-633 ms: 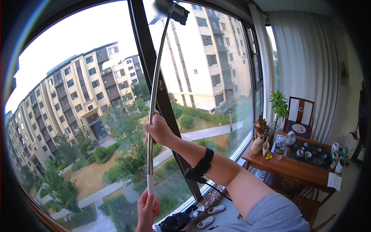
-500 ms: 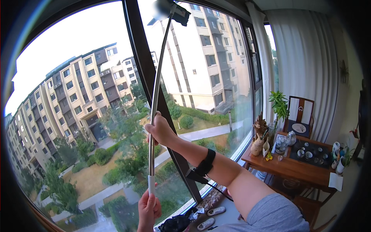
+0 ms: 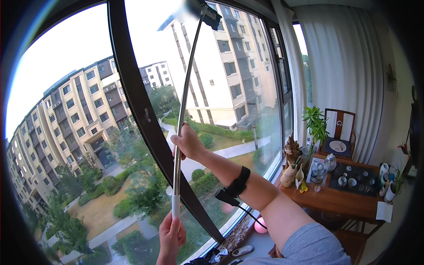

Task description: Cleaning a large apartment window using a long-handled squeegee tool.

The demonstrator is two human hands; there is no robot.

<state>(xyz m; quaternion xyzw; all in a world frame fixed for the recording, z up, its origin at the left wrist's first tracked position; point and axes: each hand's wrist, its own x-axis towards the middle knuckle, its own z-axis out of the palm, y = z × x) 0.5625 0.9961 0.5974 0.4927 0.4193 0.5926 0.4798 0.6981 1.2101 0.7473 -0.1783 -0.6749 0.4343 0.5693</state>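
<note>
As left hand [image 3: 171, 232] clamps the white grip [image 3: 176, 205] and right hand [image 3: 190, 143] the shaft [image 3: 177, 172], I'd judge the pole [image 3: 187, 79], crossing before the window post [image 3: 126, 57], light, stiff, slick, best held at both.

The counter [image 3: 338, 202] bears a plant [image 3: 315, 121], glass jars [image 3: 317, 171] and a black tray [image 3: 339, 171] with cups [image 3: 352, 182]. Behind stands a chair [image 3: 339, 123]; beyond hangs a pale curtain [image 3: 340, 57]. Below lies a shoe [image 3: 242, 251].

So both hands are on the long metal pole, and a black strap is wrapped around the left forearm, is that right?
Not quite: the head view shows the black strap around the right forearm, not the left. Both hands are indeed on the long metal pole.
</note>
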